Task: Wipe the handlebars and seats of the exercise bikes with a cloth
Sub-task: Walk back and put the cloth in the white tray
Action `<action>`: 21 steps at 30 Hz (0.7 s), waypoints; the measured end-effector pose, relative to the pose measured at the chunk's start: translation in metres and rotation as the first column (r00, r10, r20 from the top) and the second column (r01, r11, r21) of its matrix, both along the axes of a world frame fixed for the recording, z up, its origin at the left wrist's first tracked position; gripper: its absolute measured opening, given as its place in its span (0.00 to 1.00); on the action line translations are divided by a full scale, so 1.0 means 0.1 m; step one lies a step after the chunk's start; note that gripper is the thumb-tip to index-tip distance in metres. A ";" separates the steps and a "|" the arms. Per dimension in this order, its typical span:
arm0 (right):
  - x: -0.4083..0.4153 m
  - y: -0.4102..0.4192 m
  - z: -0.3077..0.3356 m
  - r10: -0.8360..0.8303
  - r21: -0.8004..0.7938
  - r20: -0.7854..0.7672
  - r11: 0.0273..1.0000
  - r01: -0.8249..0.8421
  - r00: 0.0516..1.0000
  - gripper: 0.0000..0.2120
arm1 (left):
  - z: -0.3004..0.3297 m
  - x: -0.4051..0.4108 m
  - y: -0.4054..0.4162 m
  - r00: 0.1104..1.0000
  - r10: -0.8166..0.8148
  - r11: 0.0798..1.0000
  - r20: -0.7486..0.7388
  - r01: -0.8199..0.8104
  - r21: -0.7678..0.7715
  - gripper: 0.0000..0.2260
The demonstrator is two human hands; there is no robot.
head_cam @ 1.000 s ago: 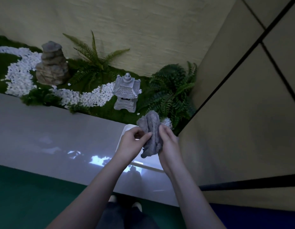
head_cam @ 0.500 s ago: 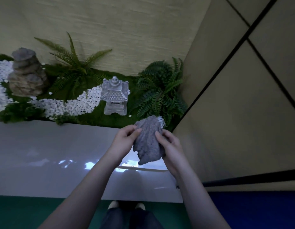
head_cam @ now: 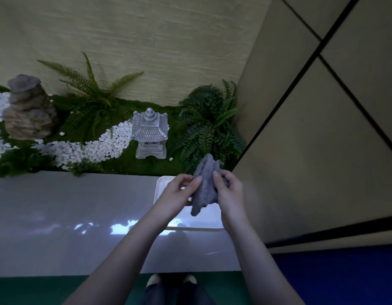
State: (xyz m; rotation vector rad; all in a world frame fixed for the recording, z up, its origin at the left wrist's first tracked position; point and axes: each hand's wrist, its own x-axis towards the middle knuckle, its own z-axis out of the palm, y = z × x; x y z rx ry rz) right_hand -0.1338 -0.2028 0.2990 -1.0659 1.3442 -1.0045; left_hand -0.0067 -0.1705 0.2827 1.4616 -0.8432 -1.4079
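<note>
A crumpled grey cloth (head_cam: 205, 186) hangs between both hands, above a white rectangular tray (head_cam: 210, 219) on a glossy white ledge. My left hand (head_cam: 177, 194) pinches the cloth's left edge with thumb and fingertips. My right hand (head_cam: 229, 192) grips its right side, fingers curled round the fabric. The cloth's lower end dangles over the tray. No exercise bike is in view.
The white ledge (head_cam: 58, 227) runs left to right in front of me. Behind it lies a small garden with a stone lantern (head_cam: 150, 134), a rock stack (head_cam: 29, 108), ferns (head_cam: 210, 124) and white pebbles (head_cam: 98, 146). A beige panelled wall (head_cam: 311, 150) stands close on the right.
The view has shifted, so the garden and the tray show more fully. The hands have bunched the cloth narrower and hold it slightly higher over the tray.
</note>
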 end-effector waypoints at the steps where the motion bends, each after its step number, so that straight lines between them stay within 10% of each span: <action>1: 0.01 0.01 0.02 0.019 0.003 0.011 1.000 -0.019 1.000 0.08 | 0.02 0.00 0.01 0.998 0.014 1.000 -0.062 -0.013 0.013 0.15; 21: 0.05 0.14 0.11 0.160 0.033 0.209 0.985 -0.170 0.965 0.11 | -0.15 0.19 0.12 0.790 0.143 0.983 -0.596 -0.046 0.176 0.21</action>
